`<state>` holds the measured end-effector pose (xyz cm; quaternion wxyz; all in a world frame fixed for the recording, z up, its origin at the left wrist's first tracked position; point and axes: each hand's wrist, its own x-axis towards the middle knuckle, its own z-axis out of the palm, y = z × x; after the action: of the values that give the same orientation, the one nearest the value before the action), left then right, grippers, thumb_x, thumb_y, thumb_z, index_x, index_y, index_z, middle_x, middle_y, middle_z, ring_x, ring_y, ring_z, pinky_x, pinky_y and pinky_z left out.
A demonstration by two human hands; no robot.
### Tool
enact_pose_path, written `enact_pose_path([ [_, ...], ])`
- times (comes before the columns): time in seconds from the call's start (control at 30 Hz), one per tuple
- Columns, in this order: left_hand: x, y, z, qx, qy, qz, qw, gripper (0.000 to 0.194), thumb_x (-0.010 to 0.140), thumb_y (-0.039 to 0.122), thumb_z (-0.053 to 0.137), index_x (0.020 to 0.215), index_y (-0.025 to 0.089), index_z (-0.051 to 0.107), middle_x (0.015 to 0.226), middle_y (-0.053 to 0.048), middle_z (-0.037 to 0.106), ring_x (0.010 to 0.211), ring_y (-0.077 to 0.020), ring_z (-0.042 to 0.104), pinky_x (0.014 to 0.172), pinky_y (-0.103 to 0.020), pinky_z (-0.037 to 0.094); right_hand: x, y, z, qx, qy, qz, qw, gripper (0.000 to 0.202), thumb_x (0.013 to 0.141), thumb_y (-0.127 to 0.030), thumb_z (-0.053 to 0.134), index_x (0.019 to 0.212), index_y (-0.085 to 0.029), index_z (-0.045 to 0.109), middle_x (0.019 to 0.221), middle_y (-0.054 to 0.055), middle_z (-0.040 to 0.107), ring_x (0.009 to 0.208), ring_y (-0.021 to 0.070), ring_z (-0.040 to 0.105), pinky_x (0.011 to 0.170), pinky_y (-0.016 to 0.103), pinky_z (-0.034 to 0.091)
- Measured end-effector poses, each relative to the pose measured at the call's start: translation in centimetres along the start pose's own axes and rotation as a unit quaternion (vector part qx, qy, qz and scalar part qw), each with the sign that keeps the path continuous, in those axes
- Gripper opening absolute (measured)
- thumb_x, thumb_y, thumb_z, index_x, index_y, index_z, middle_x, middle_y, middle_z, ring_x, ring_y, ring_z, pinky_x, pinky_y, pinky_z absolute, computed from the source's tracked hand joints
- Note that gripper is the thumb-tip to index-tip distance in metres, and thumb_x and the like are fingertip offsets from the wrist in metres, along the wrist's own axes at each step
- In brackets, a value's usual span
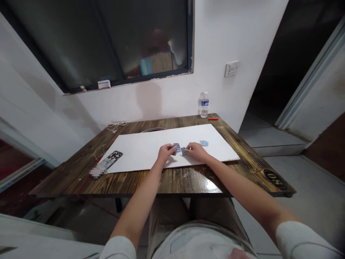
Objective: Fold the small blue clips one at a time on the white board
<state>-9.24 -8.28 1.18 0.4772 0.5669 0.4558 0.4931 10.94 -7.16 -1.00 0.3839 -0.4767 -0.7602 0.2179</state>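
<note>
My left hand point(166, 152) is closed on a small blue-and-white card point(176, 148), thumb on top; whether there are more cards beneath it I cannot tell. Close by on the right, my right hand point(196, 151) pinches a second small card point(183, 151) with the same blue-and-white look. Both hands are over the near part of a white board point(145, 147) on the table. Beyond my right hand, a small loose group of similar cards point(204, 143) lies on the board. The print on the cards is too small to read.
A phone point(114, 157) lies at the board's left end. On the wooden table point(185, 180), a water bottle point(204, 105) and a red pen-like stick point(213, 119) are at the back right, and a white cord point(116, 125) at the back left. A wall and window stand behind.
</note>
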Motion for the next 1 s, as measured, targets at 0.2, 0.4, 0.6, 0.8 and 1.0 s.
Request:
enact_pose_path([
  [0.2, 0.1, -0.1, 0.0, -0.002, 0.003, -0.010, 1.000, 0.046, 0.051, 0.051, 0.084, 0.071, 0.013, 0.065, 0.057, 0.000, 0.063, 0.050, -0.0119, 0.058, 0.053, -0.025, 0.047, -0.5, 0.0, -0.1, -0.149, 0.038, -0.016, 0.988, 0.028, 0.073, -0.044, 0.076, 0.063, -0.020, 0.065, 0.080, 0.007, 0.063, 0.082, 0.0223, 0.053, 0.073, 0.033, 0.038],
  [0.4, -0.2, -0.1, 0.1, 0.013, -0.013, -0.011, 1.000, 0.045, 0.054, 0.051, 0.083, 0.070, 0.013, 0.064, 0.056, 0.000, 0.062, 0.051, -0.0120, 0.058, 0.054, -0.025, 0.047, -0.2, -0.4, 0.1, -0.016, 0.043, -0.059, 0.997, 0.024, 0.083, -0.042, 0.066, 0.072, -0.021, 0.063, 0.081, 0.004, 0.062, 0.083, 0.0197, 0.053, 0.077, 0.033, 0.040],
  [0.6, -0.5, -0.1, 0.2, 0.032, -0.097, -0.016, 0.995, 0.046, 0.055, 0.053, 0.082, 0.068, 0.013, 0.064, 0.058, -0.002, 0.063, 0.053, -0.0123, 0.059, 0.055, -0.023, 0.046, -0.2, -0.7, 0.7, 0.078, 0.014, -0.080, 0.994, 0.028, 0.074, -0.045, 0.072, 0.069, -0.021, 0.060, 0.078, 0.002, 0.060, 0.075, 0.0168, 0.053, 0.069, 0.029, 0.042],
  [0.8, -0.2, -0.3, 0.1, 0.024, -0.095, 0.007, 0.995, 0.045, 0.055, 0.053, 0.082, 0.069, 0.014, 0.065, 0.060, -0.001, 0.063, 0.050, -0.0115, 0.058, 0.052, -0.022, 0.043, -0.2, -1.0, 0.3, 0.140, -0.008, -0.053, 0.989, 0.029, 0.075, -0.047, 0.068, 0.067, -0.020, 0.060, 0.076, 0.001, 0.059, 0.071, 0.0151, 0.055, 0.067, 0.028, 0.042],
  [1.0, -0.4, -0.2, 0.0, 0.012, -0.084, 0.020, 0.996, 0.043, 0.058, 0.051, 0.081, 0.069, 0.014, 0.063, 0.058, 0.000, 0.062, 0.051, -0.0117, 0.059, 0.052, -0.022, 0.043, -0.3, -1.4, 0.0, 0.178, -0.029, -0.039, 0.983, 0.038, 0.076, -0.055, 0.063, 0.065, -0.019, 0.059, 0.072, 0.000, 0.058, 0.068, 0.0145, 0.054, 0.065, 0.027, 0.041],
])
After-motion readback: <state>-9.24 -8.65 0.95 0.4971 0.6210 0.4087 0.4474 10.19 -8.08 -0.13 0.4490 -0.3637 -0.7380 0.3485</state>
